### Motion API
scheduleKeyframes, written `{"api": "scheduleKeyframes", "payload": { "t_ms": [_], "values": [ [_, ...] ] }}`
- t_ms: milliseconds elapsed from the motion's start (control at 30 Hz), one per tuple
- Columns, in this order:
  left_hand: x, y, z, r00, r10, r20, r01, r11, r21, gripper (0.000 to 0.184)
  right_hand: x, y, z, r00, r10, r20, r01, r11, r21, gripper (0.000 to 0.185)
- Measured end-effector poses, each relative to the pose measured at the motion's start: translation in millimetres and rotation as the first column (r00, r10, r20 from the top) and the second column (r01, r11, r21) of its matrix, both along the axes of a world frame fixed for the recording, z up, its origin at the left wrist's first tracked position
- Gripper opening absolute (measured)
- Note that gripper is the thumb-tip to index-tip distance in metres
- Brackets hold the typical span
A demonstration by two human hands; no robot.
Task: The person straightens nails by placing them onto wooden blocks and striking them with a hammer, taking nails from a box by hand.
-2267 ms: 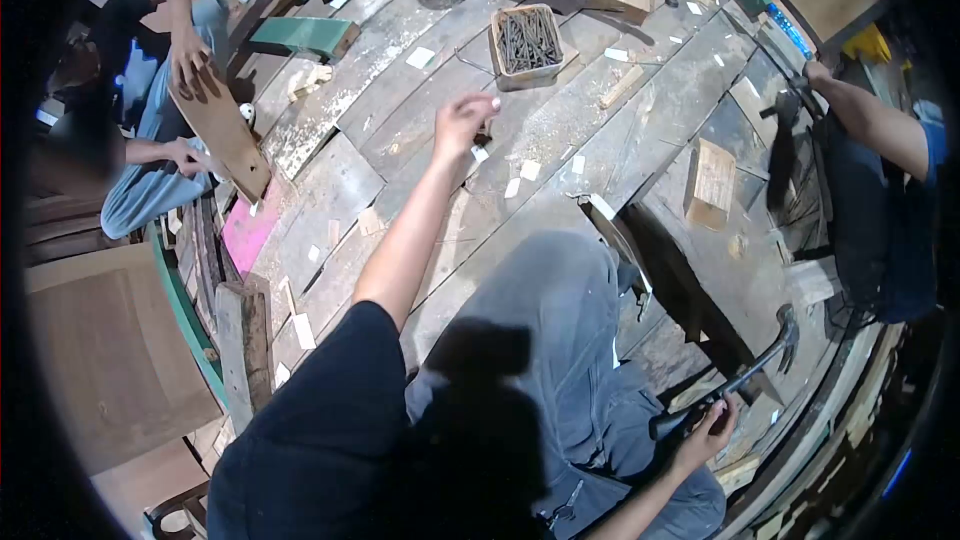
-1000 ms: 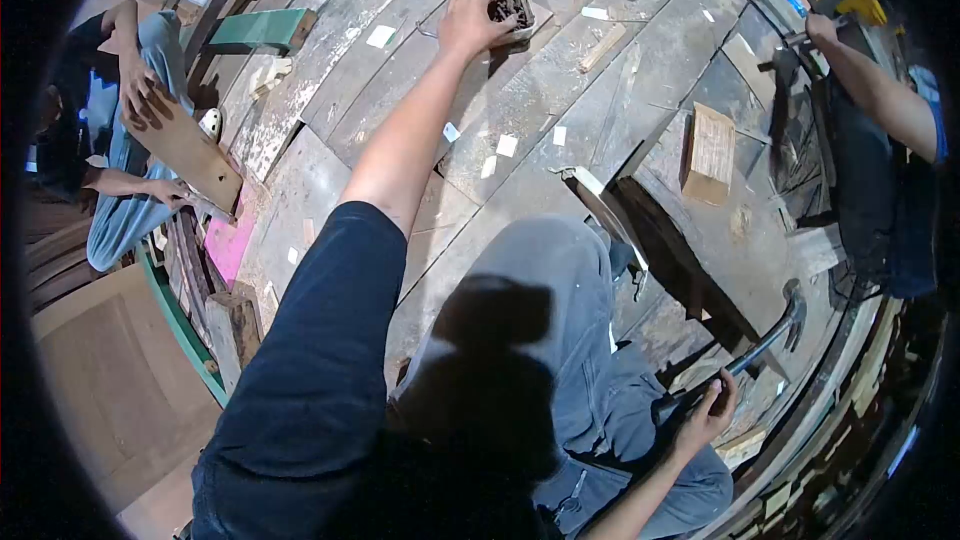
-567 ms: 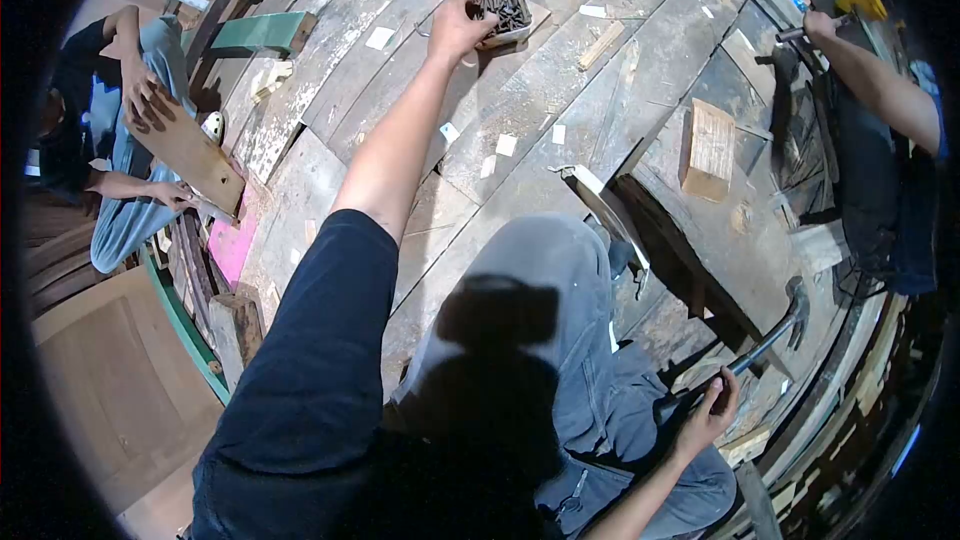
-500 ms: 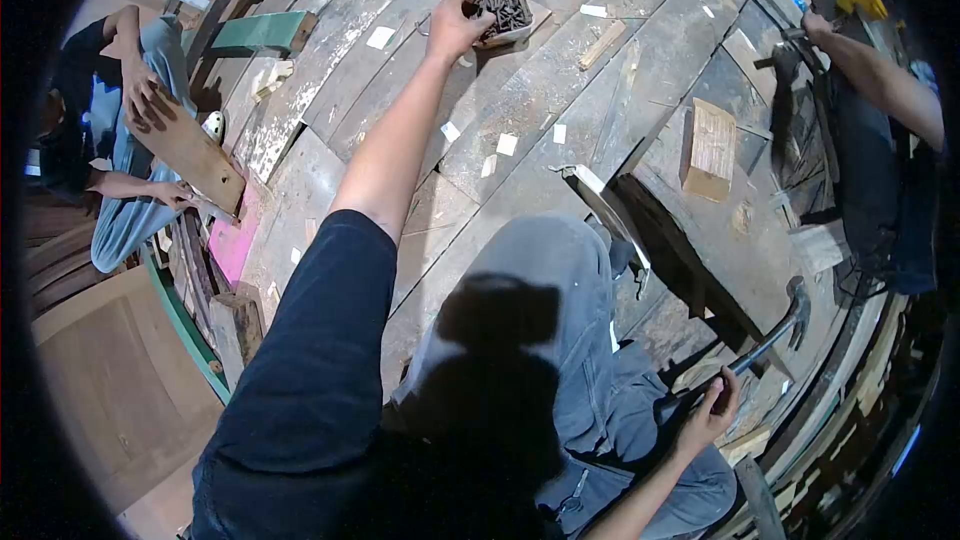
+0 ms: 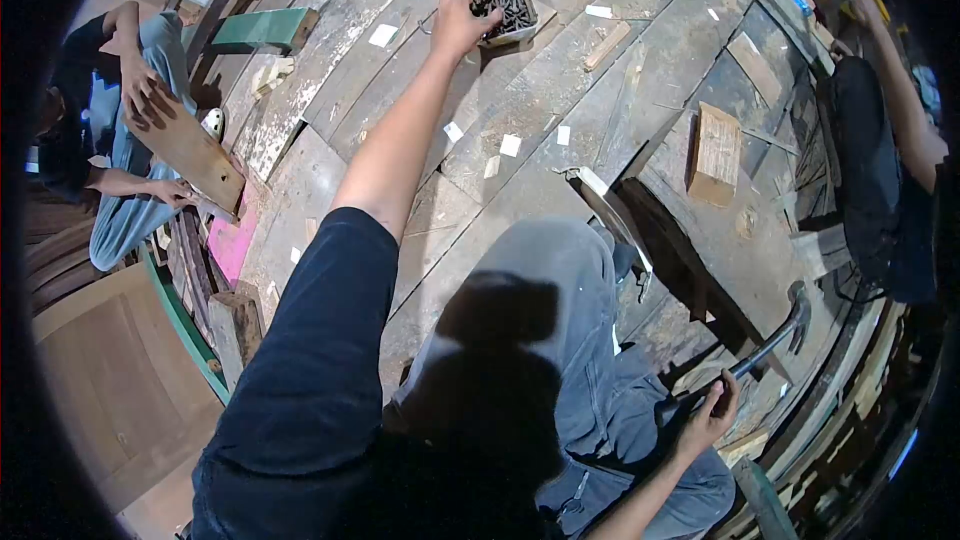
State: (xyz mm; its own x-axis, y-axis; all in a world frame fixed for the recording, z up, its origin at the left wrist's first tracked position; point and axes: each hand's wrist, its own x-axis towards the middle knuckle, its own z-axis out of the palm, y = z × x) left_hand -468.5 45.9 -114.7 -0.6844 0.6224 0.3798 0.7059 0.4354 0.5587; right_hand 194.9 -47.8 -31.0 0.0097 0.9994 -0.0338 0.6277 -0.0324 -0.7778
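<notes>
My left hand (image 5: 463, 20) reaches out to a small tub of nails (image 5: 522, 6). Its thumb and fingers are curled but apart, over and among the nails. One long nail lies across the tub by the fingertips; whether the hand grips it is unclear. Low on the right, my right hand (image 5: 708, 424) is closed around the dark handle of a claw hammer (image 5: 797, 316). The hammer's head points up and away, over the boards beside my bent knee (image 5: 560, 250).
On the wooden floor (image 5: 420, 260) are a wood block (image 5: 714, 154), paper scraps and wood slivers. A dark gap (image 5: 690, 265) opens right of my knee. On the left a person holds a board (image 5: 185, 150); another person's arm (image 5: 885, 60) is at the right.
My left hand has shifted slightly among the nails, and a long nail now shows across the tub. The right-hand person's arm has risen. My right hand and the hammer stay put.
</notes>
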Motion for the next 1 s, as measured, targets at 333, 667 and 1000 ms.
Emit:
{"api": "scheduleKeyframes", "payload": {
  "t_ms": [333,667,1000],
  "values": [
    [13,6,4,0.979,0.030,-0.202,-0.063,0.985,-0.158,0.029,1,0,-1,0.999,-0.041,-0.007,0.040,0.998,-0.049,0.025],
    [12,4,15,0.918,0.053,-0.394,-0.089,0.993,-0.072,0.024,-5,0,2,1.000,-0.028,-0.011,0.028,1.000,0.010,0.026],
    [69,-29,88,0.671,-0.443,0.594,-0.154,0.701,0.696,0.022,-6,-1,10,0.994,-0.051,-0.099,0.050,0.999,-0.012,0.024]
  ]
}}
